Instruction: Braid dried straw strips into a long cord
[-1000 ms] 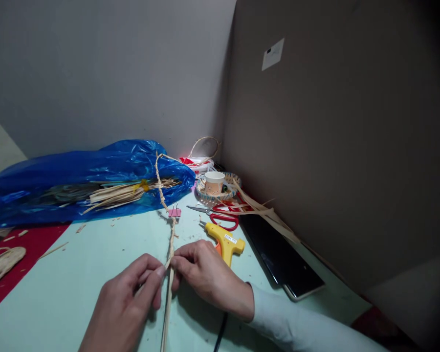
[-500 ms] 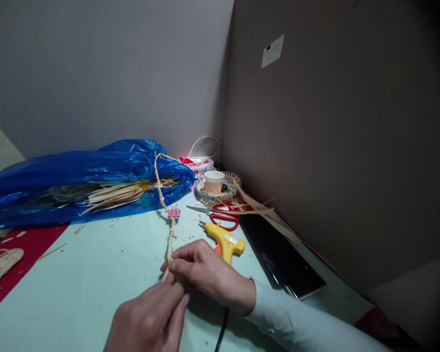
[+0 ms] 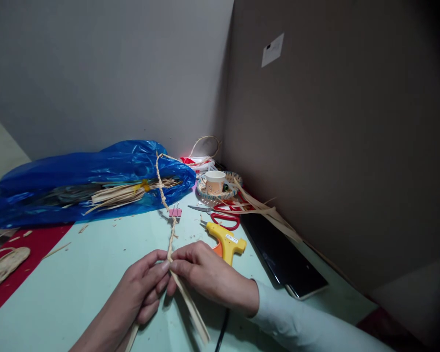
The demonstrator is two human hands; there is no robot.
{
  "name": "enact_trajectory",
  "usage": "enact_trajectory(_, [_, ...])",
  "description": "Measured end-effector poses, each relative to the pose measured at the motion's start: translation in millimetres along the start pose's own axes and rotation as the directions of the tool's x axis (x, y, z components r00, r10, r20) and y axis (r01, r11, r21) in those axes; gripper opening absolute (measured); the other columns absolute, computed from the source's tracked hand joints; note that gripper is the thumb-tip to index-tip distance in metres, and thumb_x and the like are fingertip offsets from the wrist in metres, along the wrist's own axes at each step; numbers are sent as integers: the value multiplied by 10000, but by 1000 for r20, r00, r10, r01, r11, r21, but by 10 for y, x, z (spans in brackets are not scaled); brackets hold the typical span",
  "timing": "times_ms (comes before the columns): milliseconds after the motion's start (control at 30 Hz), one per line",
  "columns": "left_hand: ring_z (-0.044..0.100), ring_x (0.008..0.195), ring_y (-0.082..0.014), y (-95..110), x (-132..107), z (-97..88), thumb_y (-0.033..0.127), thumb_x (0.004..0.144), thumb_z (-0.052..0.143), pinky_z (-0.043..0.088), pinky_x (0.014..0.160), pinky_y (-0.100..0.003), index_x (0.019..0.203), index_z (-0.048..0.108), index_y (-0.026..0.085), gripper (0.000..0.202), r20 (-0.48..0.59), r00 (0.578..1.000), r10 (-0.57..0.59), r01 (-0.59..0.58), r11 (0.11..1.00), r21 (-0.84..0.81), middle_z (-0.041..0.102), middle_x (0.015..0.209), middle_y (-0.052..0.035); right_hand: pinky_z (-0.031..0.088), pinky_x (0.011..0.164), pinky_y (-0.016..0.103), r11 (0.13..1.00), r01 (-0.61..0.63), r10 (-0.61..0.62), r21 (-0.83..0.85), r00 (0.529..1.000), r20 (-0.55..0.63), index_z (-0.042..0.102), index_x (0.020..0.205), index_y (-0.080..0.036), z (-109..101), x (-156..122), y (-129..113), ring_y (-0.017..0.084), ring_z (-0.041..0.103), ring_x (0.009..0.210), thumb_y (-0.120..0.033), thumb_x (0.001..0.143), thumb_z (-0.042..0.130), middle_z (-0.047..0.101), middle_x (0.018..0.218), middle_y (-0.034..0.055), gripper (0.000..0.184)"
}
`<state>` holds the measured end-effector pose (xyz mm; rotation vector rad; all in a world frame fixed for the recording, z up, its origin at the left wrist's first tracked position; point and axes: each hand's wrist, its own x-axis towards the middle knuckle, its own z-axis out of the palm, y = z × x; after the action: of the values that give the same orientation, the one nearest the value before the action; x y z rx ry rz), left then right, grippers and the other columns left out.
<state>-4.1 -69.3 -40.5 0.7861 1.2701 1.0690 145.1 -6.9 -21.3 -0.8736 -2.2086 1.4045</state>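
Observation:
A pale twisted cord of plant fibre (image 3: 171, 239) runs down from a pink binder clip (image 3: 175, 213) on the table. My right hand (image 3: 201, 269) pinches the cord at its lower end. Fingertips of my left hand (image 3: 146, 281) meet it there, closed on the cord from the other side. One flat loose strand (image 3: 192, 308) slants down to the right below my fingers. Another strand (image 3: 132, 337) hangs beneath my left hand. Beyond the clip the cord rises and loops toward the back wall.
A yellow glue gun (image 3: 227, 240) lies right of the cord, with red-handled scissors (image 3: 223, 215) behind it. Farther back, a paper cup (image 3: 215, 183) stands in a woven tray (image 3: 201, 195). A blue plastic bag (image 3: 58, 168) holds fibre bundles. A black glossy slab (image 3: 282, 254) lies at right.
My left hand has moved up and turned, its fingertips now at the cord beside my right hand. The loose strand now shows, slanting to the lower right. My right hand has barely moved.

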Motion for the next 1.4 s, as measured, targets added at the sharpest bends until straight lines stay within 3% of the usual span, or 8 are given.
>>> enact_trajectory(233, [264, 346, -34, -47, 25, -29, 455, 657, 731, 166, 345, -153, 711, 651, 156, 315, -154, 985, 71, -34, 971, 236, 364, 413, 103, 218, 520, 267, 780, 50, -85, -624, 996, -27, 615, 714, -152, -74, -155, -175, 149, 513, 586, -271, 923, 389, 645, 661, 70, 330])
enact_trajectory(433, [572, 614, -149, -10, -26, -52, 373, 676, 718, 426, 577, -204, 665, 729, 164, 210, -184, 959, 216, -120, 895, 429, 652, 575, -6, 220, 503, 304, 666, 148, -202, -731, 979, 13, 609, 714, -174, 41, -230, -201, 163, 507, 508, -280, 908, 395, 639, 616, 65, 308])
enact_trajectory(567, [352, 378, -79, -69, -36, -61, 467, 696, 696, 232, 408, -189, 782, 750, 138, 344, -181, 982, 51, 3, 959, 282, 520, 366, 33, 264, 504, 310, 598, 259, -253, -759, 959, 128, 608, 831, -159, 229, -232, -108, 182, 531, 539, -244, 840, 491, 653, 701, 70, 145])
enact_trajectory(700, [287, 351, -61, -82, -54, -45, 477, 712, 696, 180, 401, -187, 825, 750, 126, 372, -150, 987, 56, -22, 974, 224, 446, 324, 61, 293, 500, 303, 511, 377, -318, -773, 918, 237, 604, 900, -117, 297, -225, -38, 186, 558, 584, -242, 796, 566, 662, 805, 107, 167])
enact_trajectory(767, [310, 356, -57, -55, -75, -33, 456, 682, 732, 224, 405, -181, 839, 749, 134, 358, -171, 982, 82, -40, 971, 236, 475, 364, 64, 288, 513, 301, 574, 336, -311, -747, 933, 181, 620, 873, -139, 235, -220, -70, 181, 553, 568, -303, 827, 542, 665, 762, 82, 187])
enact_trajectory(933, [491, 464, -107, 25, -131, -6, 396, 619, 784, 357, 449, -197, 843, 753, 167, 322, -186, 981, 51, -27, 991, 127, 650, 588, 11, 299, 573, 276, 848, -8, -153, -530, 954, -258, 618, 739, -167, -21, -143, -171, 155, 548, 627, -385, 911, 443, 654, 696, 44, 328])
enact_trajectory(1133, [470, 411, -111, 53, -125, -27, 369, 625, 782, 445, 526, -243, 857, 738, 184, 300, -145, 988, 57, -38, 991, 124, 616, 525, 41, 355, 642, 219, 996, 21, -17, -89, 999, 45, 604, 770, -170, -28, -54, -69, 116, 562, 689, -283, 931, 425, 641, 702, -7, 265])
enact_trajectory(1400, [603, 581, -175, 71, -240, 41, 486, 714, 687, 431, 509, -228, 966, 565, 222, 384, -205, 968, 146, -88, 959, 270, 686, 680, 8, 306, 567, 202, 999, -3, 2, -35, 999, -40, 568, 638, -160, 49, -45, -30, 87, 476, 589, -258, 889, 487, 518, 560, -42, 281])
